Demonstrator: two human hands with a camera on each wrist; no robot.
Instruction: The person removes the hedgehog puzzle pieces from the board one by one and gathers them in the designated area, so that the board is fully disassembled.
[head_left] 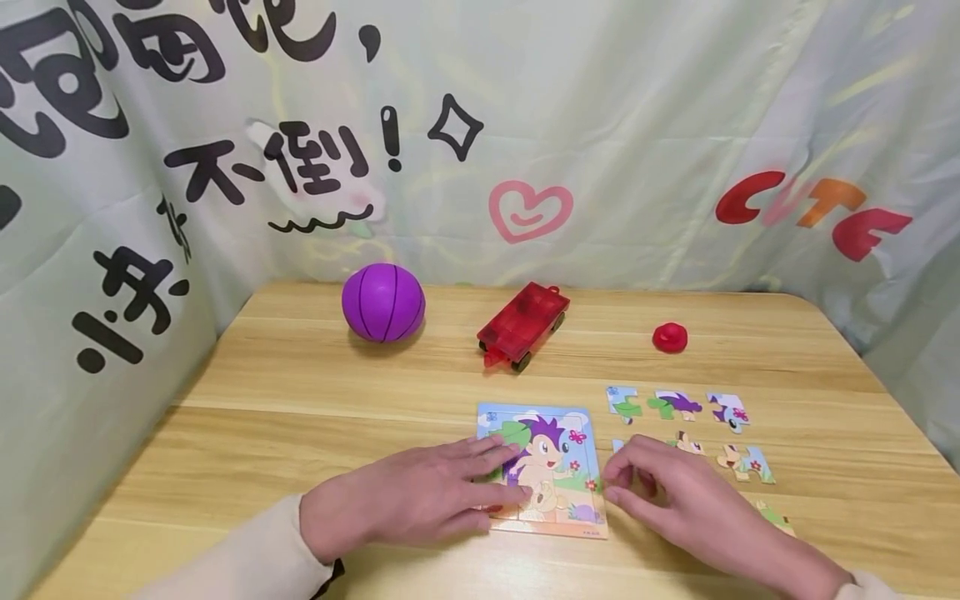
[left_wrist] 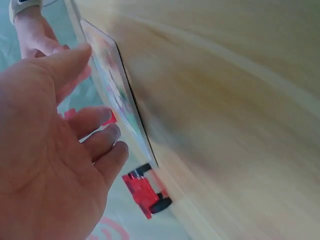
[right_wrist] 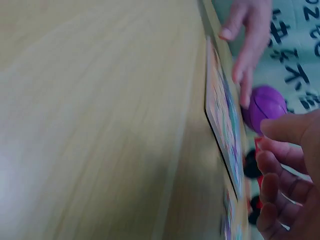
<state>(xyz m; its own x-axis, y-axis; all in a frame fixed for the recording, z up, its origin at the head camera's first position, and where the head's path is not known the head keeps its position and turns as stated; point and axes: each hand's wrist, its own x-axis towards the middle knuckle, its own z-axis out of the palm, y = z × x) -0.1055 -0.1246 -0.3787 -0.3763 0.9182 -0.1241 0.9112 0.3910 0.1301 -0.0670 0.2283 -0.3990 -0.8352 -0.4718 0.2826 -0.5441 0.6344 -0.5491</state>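
A square puzzle board (head_left: 585, 417) with a purple-haired hedgehog picture lies on the table. My left hand (head_left: 420, 496) reaches over its left part, fingers spread and nearly straight; whether they touch the board I cannot tell. Close to the board's right edge is my right hand (head_left: 682, 500), its fingers loosely bent and the thumb near the index finger. Nothing shows between them in the right wrist view, where this hand (right_wrist: 295, 175) hovers beside the board (right_wrist: 222, 110). Loose jigsaw pieces (head_left: 678, 404) lie in rows to the right, some partly hidden behind that hand.
Behind the board stand a purple ball (head_left: 383, 302), a red toy wagon (head_left: 523, 323) with black wheels, and a small red hat-shaped piece (head_left: 670, 337). A printed curtain (head_left: 615, 150) hangs along the wooden table's (head_left: 300, 392) back and left sides.
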